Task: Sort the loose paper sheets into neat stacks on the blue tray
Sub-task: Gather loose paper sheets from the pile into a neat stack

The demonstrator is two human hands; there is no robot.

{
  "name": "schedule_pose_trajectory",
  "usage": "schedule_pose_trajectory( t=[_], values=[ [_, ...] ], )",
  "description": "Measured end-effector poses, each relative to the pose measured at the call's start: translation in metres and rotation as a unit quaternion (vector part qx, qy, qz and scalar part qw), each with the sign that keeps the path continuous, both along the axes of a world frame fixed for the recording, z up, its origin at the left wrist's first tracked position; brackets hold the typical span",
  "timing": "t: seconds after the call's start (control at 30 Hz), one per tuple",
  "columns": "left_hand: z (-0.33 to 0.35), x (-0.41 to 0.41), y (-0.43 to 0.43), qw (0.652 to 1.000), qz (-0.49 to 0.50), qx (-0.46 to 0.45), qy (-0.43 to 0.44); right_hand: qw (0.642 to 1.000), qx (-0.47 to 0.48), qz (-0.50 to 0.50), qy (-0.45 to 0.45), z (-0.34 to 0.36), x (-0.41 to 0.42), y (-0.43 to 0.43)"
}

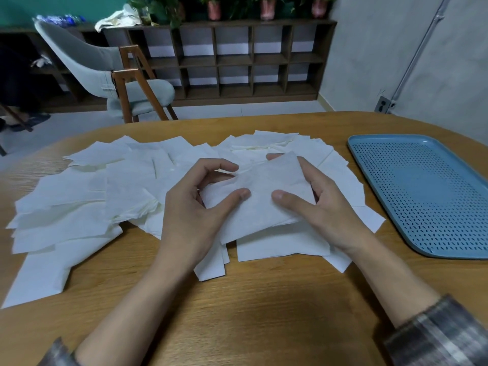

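Hands close together above the middle of the table, both holding one white sheet. Left hand curled on the sheet's left side, thumb on top, fingers bent round behind. Right hand clamped on the right side, thumb pressed on top, fingers tucked behind, one fingertip peeking over the far corner. Sheet lifted a little off the pile, long side running left to right, right end tipped toward the far edge of the table. Maybe more than one sheet in the pinch; hard to tell.

Pile of loose white sheets spread flat under and around the hands, from near the left edge of the table to past the middle, all overlapping and pointing different ways.

Blue tray by the right edge of the table, apart from the pile, long side running from near to far. Only its own dotted floor showing inside.

Grey checked sleeves on both arms at the near edge. Grey chair, brown shelf and pink pots behind the table.
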State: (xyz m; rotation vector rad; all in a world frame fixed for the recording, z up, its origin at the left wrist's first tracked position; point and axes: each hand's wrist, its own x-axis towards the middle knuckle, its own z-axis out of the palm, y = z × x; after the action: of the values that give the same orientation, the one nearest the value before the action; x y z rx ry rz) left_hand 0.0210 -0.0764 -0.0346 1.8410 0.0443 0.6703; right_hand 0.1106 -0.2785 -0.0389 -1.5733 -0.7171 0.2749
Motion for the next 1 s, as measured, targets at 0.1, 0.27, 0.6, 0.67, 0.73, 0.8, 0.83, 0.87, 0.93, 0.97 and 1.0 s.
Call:
schedule_pose_trajectory(
  t=[0.1,0.27,0.6,0.67,0.73,0.8,0.83,0.87,0.93,0.97,1.0],
  values=[
    [0.001,-0.001,-0.001,1.0,-0.016,0.014,0.01,0.999,-0.031,-0.002,-0.019,0.0,-0.002,0.001],
    [0.001,0.0,0.001,0.999,-0.015,0.034,0.01,0.999,-0.024,-0.009,-0.029,-0.001,-0.001,0.003],
    [0.001,-0.001,-0.001,0.998,0.045,0.024,0.02,0.989,0.136,0.0,0.057,0.002,0.004,0.001],
    [0.005,-0.002,-0.003,0.994,-0.048,-0.068,0.075,0.983,0.159,0.009,0.091,0.004,0.003,0.0],
    [0.006,-0.003,-0.004,0.987,-0.094,-0.094,0.095,0.995,0.092,-0.027,0.025,0.002,0.004,0.0],
    [0.006,-0.004,-0.006,0.991,-0.079,-0.059,0.087,0.998,0.033,-0.054,-0.011,0.0,0.005,0.001],
    [0.005,-0.004,-0.006,0.994,-0.067,-0.037,0.082,0.998,0.038,-0.048,0.007,0.0,0.006,0.0],
    [0.004,-0.004,-0.005,0.995,-0.059,-0.023,0.082,0.998,0.049,-0.028,0.031,0.0,0.007,-0.002],
    [0.001,-0.003,-0.002,0.995,-0.05,-0.004,0.083,0.997,0.051,0.018,0.055,0.004,0.008,-0.006],
    [0.001,-0.003,-0.001,0.995,-0.046,0.007,0.084,0.997,0.04,0.04,0.054,0.006,0.008,-0.009],
    [0.0,-0.002,0.002,0.995,-0.044,0.024,0.082,0.997,0.029,0.056,0.047,0.006,0.009,-0.011]
  ],
)
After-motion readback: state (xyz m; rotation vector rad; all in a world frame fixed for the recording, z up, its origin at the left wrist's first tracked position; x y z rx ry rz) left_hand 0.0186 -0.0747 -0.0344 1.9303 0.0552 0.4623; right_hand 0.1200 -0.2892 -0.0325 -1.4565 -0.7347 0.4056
